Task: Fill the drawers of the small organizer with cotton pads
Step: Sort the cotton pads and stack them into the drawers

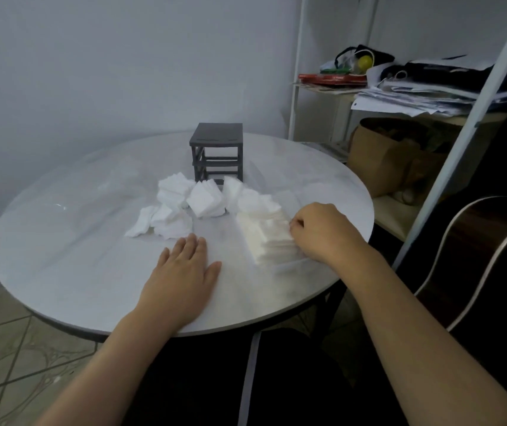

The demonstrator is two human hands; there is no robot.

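Round table [61,241]. Small organizer [217,152] stands upright toward 12 o'clock, well apart from both hands. Loose cotton pads [184,201] are heaped just in front of it. Pad stack [264,238] at 4 o'clock. Left hand [181,272] lies flat at 6 o'clock, fingers straight, just short of the heap. Right hand [323,232] is curled, pinching the stack's right edge. Hands are apart.

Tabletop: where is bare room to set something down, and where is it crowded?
Bare: the far-right patch between the organizer and the table rim; the strip between left hand and the pad stack held by the right hand. Crowded: loose cotton pads fronting the organizer. Left side may hold clear plastic.
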